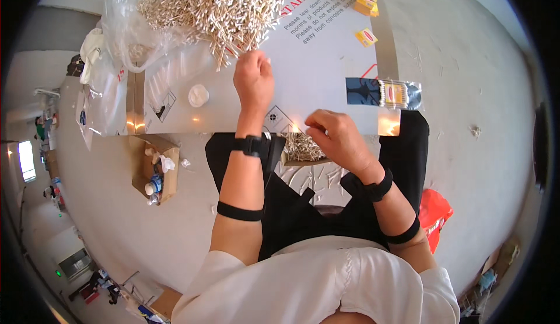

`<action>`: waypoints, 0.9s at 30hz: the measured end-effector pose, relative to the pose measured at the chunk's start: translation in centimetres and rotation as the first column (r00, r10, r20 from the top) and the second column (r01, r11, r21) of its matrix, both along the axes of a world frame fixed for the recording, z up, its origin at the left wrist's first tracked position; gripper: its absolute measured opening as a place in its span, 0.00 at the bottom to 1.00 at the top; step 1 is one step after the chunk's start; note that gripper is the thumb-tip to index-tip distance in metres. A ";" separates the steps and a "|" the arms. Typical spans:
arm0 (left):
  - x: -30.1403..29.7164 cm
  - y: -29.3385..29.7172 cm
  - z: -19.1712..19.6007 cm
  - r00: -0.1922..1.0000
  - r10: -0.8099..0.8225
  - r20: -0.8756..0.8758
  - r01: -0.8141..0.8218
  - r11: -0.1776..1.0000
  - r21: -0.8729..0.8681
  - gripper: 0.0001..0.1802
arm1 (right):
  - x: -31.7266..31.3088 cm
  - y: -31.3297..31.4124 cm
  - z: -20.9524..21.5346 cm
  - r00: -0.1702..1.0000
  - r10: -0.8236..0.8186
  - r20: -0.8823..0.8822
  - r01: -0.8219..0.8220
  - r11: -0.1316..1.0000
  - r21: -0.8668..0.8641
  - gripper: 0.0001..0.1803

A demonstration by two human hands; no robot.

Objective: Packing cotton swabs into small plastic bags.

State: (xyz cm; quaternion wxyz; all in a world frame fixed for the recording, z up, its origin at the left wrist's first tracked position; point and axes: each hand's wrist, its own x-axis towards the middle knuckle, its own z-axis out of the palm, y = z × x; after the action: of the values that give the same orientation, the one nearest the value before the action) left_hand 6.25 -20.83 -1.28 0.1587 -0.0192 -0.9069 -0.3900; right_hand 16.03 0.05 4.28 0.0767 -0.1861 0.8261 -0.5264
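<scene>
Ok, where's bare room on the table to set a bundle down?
Free: the table between the swab pile and the packed pouch, and left of the left hand around the small white cap. Crowded: under the pile.

The left hand (253, 79) reaches forward, fingers curled; the right hand (335, 134) is drawn close, fingertips pinched.

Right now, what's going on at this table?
A person sits at a steel-topped table sorting cotton swabs. The left hand reaches into the big loose pile of swabs spilling from a clear plastic bag. The right hand pinches near a small bundle of swabs at the table's near edge. A filled swab packet lies to the right, a small white lid to the left.
</scene>
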 end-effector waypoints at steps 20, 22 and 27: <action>-13.9 -4.4 1.7 0.924 0.063 -0.378 -0.231 0.878 -0.418 0.12 | -2.1 0.2 -4.6 0.969 -0.226 0.105 0.227 0.974 0.005 0.01; -13.4 -4.8 2.4 0.916 0.036 -0.400 -0.210 0.893 -0.398 0.11 | -2.1 0.3 -4.9 0.969 -0.225 0.102 0.226 0.974 0.003 0.02; -11.0 -4.7 4.5 0.897 0.016 -0.442 -0.149 0.952 -0.269 0.12 | -2.1 0.4 -5.2 0.963 -0.239 0.128 0.243 0.970 -0.015 0.02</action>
State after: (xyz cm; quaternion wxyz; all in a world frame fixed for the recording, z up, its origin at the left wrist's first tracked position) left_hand -4.73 -25.53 3.27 0.3686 -0.0902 -0.8965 -0.2285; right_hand 13.95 0.44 -0.90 0.0610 -0.0520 0.8281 -0.5548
